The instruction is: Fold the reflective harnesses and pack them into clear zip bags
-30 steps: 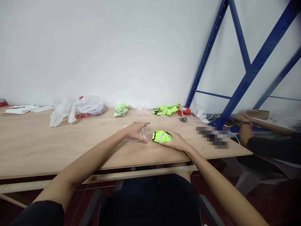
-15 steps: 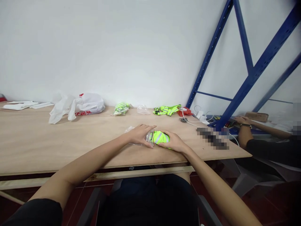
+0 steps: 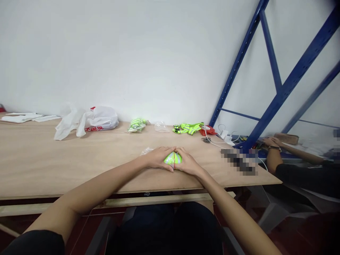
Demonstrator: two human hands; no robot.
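A rolled neon-green reflective strap bundle (image 3: 178, 158) with grey bands lies partly inside a clear plastic bag (image 3: 147, 151) at the table's front middle. My left hand (image 3: 158, 157) curls around the bag and the bundle's bagged left part, thumb in front. Wrapped over the bundle's right end is my right hand (image 3: 188, 162), its fingertips meeting those of the left. A thin red line at the bag's mouth crosses the bundle between the hands. Most of the bag is hidden under my left hand.
Along the wall stand a white carrier bag (image 3: 103, 118), a bagged green bundle (image 3: 137, 125), a clear bag (image 3: 161, 126) and an unrolled reflective harness (image 3: 188, 128). Cables and a red item (image 3: 208, 130) lie further right, before a blue rack (image 3: 265, 117). Another person's arm (image 3: 275, 159) is at far right.
My hands have come together, with the right moving left. The bundle has gone deeper into the bag, and less of it shows. The view has shifted slightly.
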